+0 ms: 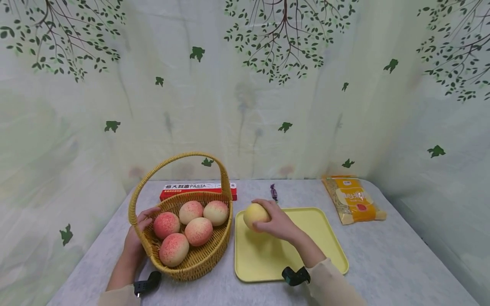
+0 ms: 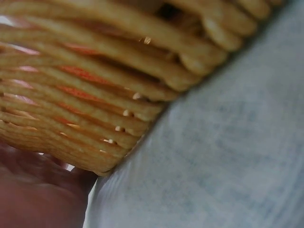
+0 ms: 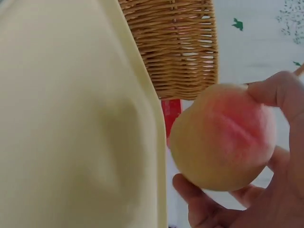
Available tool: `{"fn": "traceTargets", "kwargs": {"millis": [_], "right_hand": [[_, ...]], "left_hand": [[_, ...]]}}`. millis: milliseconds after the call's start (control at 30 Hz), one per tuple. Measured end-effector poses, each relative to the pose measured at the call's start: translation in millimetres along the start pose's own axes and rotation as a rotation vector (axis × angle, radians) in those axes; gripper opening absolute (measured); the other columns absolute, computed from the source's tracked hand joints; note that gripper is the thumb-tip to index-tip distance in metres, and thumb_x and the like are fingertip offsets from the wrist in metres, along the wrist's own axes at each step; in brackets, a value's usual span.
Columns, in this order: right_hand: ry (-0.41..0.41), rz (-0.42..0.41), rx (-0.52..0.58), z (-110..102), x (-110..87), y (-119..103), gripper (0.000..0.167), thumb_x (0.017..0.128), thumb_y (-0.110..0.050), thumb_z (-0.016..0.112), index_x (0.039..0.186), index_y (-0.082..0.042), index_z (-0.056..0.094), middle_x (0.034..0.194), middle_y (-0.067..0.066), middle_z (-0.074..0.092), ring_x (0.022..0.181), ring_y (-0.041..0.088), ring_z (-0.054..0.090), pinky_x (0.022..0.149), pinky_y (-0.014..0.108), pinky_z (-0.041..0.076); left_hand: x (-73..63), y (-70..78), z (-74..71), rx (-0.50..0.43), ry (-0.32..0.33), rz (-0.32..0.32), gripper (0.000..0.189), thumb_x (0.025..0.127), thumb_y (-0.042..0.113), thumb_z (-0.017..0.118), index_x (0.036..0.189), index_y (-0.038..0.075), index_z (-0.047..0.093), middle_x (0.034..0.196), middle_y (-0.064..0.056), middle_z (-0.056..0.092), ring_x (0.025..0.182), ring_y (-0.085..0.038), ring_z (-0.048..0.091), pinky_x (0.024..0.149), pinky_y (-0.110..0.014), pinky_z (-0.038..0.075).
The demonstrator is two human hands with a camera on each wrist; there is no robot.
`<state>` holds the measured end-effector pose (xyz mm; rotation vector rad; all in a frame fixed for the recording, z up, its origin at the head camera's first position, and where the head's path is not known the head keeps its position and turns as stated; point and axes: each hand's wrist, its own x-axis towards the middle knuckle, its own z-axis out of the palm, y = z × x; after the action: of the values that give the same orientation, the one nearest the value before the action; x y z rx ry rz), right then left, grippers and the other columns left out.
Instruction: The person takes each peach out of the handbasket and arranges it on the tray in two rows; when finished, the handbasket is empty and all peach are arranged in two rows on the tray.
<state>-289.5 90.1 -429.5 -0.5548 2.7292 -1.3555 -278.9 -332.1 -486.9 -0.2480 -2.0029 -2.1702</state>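
My right hand [image 1: 281, 223] grips a peach [image 1: 254, 216] over the left part of the yellow tray [image 1: 264, 263]. In the right wrist view, thumb and fingers spread around this peach [image 3: 221, 142], whose pink blush and crease face the camera. Left of the tray stands a wicker basket [image 1: 208, 262] with a tall arched handle and several pink-and-cream peaches [image 1: 174, 250] inside. At the basket's left side, my left hand [image 1: 134, 240] holds its rim, fingertips over the edge. The left wrist view has the woven wall [image 2: 95, 71] close up, with part of the hand below.
Behind the basket lies a red and white pasta box [image 1: 172, 191]. A small purple wrapped candy [image 1: 273, 192] is beyond the tray. An orange and clear food bag [image 1: 354, 199] lies at the back right of the grey table [image 1: 398, 259]. A leaf-print curtain [image 1: 245, 106] hangs behind.
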Motion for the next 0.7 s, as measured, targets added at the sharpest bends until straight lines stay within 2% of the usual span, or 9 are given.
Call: {"fn": "traceTargets", "kwargs": {"millis": [100, 200, 333, 567, 700], "right_hand": [[0.009, 0.007, -0.038, -2, 1.9, 2, 0.065, 0.080, -0.030, 0.073, 0.141, -0.023, 0.050, 0.127, 0.011, 0.056, 0.095, 0.021, 0.057, 0.079, 0.038, 0.048], [-0.002, 0.027, -0.049, -3, 3.7, 4, 0.062, 0.080, -0.029, 0.072, 0.138, -0.023, 0.050, 0.116, 0.008, 0.060, 0.087, 0.019, 0.058, 0.074, 0.035, 0.047], [-0.038, 0.030, -0.088, -4, 7.2, 7, 0.057, 0.079, -0.029, 0.071, 0.133, -0.022, 0.052, 0.103, 0.006, 0.060, 0.081, 0.017, 0.056, 0.069, 0.033, 0.045], [-0.087, 0.022, -0.206, -5, 11.6, 10, 0.052, 0.075, -0.033, 0.068, 0.126, -0.026, 0.061, 0.106, 0.006, 0.054, 0.083, 0.018, 0.053, 0.070, 0.033, 0.043], [-0.102, 0.028, -0.226, -5, 14.2, 10, 0.052, 0.079, -0.036, 0.068, 0.130, -0.026, 0.061, 0.109, 0.007, 0.055, 0.084, 0.018, 0.053, 0.073, 0.034, 0.043]], "left_hand": [[-0.6, 0.0, 0.4, -0.001, 0.012, -0.005, 0.034, 0.108, 0.018, 0.035, 0.137, 0.007, 0.049, 0.129, 0.014, 0.054, 0.119, 0.002, 0.050, 0.095, -0.009, 0.040], [-1.4, 0.1, 1.0, -0.001, 0.021, -0.009, 0.033, 0.108, 0.018, 0.036, 0.136, 0.010, 0.051, 0.130, 0.014, 0.054, 0.120, 0.002, 0.050, 0.095, -0.009, 0.040], [-2.3, 0.6, 1.7, 0.007, 0.025, -0.016, 0.034, 0.108, 0.018, 0.035, 0.137, 0.009, 0.051, 0.130, 0.015, 0.053, 0.121, 0.002, 0.049, 0.095, -0.009, 0.040], [-2.3, 4.3, 2.3, 0.034, 0.048, -0.077, 0.040, 0.108, 0.025, 0.036, 0.143, 0.007, 0.044, 0.133, 0.014, 0.051, 0.122, 0.004, 0.048, 0.095, -0.009, 0.038], [-3.6, 5.6, 3.6, -0.007, 0.038, -0.065, 0.041, 0.108, 0.023, 0.036, 0.143, 0.003, 0.042, 0.131, 0.013, 0.054, 0.120, 0.003, 0.051, 0.096, -0.010, 0.040]]}}
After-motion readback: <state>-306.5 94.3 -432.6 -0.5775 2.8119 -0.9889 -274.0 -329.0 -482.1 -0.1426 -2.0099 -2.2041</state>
